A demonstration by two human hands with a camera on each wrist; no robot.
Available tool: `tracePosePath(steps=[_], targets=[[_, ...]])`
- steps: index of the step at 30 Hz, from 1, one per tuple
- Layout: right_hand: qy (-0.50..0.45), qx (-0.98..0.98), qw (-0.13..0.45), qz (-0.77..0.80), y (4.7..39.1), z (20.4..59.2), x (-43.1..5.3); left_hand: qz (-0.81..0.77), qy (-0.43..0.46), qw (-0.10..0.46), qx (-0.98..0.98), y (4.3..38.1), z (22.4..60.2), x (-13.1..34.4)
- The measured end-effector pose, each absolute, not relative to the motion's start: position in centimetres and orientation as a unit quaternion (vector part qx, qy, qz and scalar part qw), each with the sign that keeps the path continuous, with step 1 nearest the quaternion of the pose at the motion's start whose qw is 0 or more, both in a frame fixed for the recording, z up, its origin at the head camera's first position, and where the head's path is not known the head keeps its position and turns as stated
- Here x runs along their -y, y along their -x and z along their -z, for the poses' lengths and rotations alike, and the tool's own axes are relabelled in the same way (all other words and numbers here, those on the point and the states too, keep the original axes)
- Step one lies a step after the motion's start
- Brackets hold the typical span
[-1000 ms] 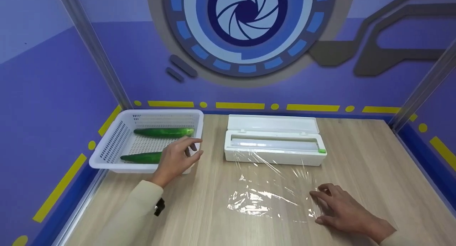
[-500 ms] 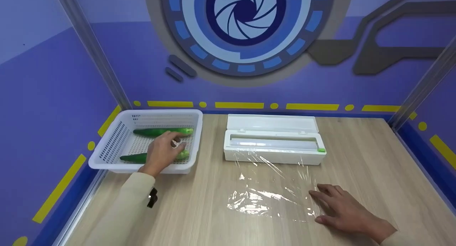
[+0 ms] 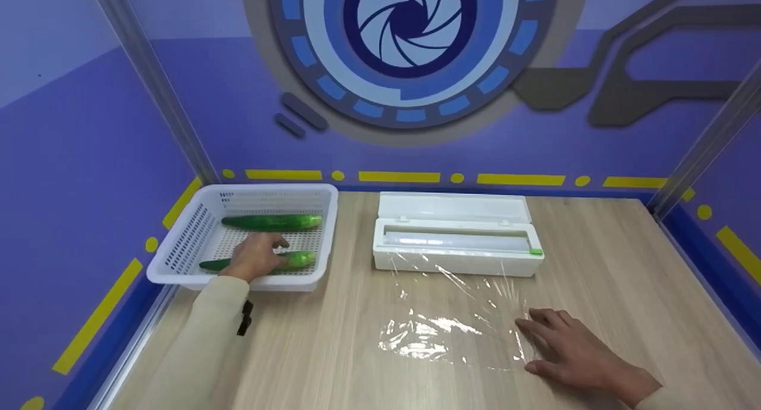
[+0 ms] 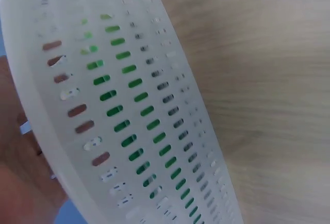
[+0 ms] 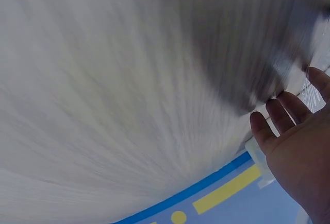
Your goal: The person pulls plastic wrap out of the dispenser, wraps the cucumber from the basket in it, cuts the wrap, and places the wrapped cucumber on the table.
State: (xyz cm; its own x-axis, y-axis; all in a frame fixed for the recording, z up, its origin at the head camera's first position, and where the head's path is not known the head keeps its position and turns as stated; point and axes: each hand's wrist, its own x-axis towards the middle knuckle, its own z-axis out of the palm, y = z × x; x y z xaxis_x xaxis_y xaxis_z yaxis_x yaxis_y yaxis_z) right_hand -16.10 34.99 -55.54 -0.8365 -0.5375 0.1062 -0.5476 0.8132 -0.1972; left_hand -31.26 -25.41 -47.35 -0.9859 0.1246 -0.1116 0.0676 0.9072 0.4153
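Observation:
In the head view, my left hand [image 3: 254, 256] reaches into the white basket [image 3: 178, 243], over the middle of the near cucumber [image 3: 299, 259]. Its thumb overlaps that cucumber, and a gap shows between thumb and index finger. The far cucumber [image 3: 272, 221] lies behind, parallel to it. Through the slotted wall in the left wrist view, green cucumber [image 4: 121, 126] shows low down, with the hand [image 4: 20, 162] higher up. My right hand [image 3: 574, 347] rests at the right edge of the clear cling film [image 3: 422, 333], fingers slightly bent and spread.
A white cling film box [image 3: 458, 264] stands at the back with its lid [image 3: 453, 207] raised and the film roll [image 3: 458, 241] inside. A green cutter piece [image 3: 536, 252] sits at its right end. Blue printed walls [image 3: 208, 113] enclose the wooden table [image 3: 624, 261].
My left hand has moved left from the basket's right rim and down onto the near cucumber. The right hand has stayed at the film's edge.

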Motion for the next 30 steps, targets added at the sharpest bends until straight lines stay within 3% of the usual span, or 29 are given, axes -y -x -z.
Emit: tracePosePath(steps=[6, 9, 17, 30], targets=[[-0.292, 0.949, 0.054, -0.106, 16.0, 55.6, -35.1, -0.195, -0.045, 0.132, -0.971, 31.9, 47.9, 25.5], [-0.288, 0.950, 0.046, -0.108, 16.0, 55.7, -35.0, -0.189, -0.043, 0.132, -0.972, 32.1, 48.0, 25.6], [-0.301, 0.940, 0.108, -0.119, 15.8, 56.6, -35.1, -0.173, -0.044, 0.105, -0.978, 32.5, 48.5, 25.4], [-0.282, 0.945, 0.107, -0.126, 15.4, 57.3, -35.2, -0.148, -0.037, 0.107, -0.983, 33.2, 49.2, 24.8]])
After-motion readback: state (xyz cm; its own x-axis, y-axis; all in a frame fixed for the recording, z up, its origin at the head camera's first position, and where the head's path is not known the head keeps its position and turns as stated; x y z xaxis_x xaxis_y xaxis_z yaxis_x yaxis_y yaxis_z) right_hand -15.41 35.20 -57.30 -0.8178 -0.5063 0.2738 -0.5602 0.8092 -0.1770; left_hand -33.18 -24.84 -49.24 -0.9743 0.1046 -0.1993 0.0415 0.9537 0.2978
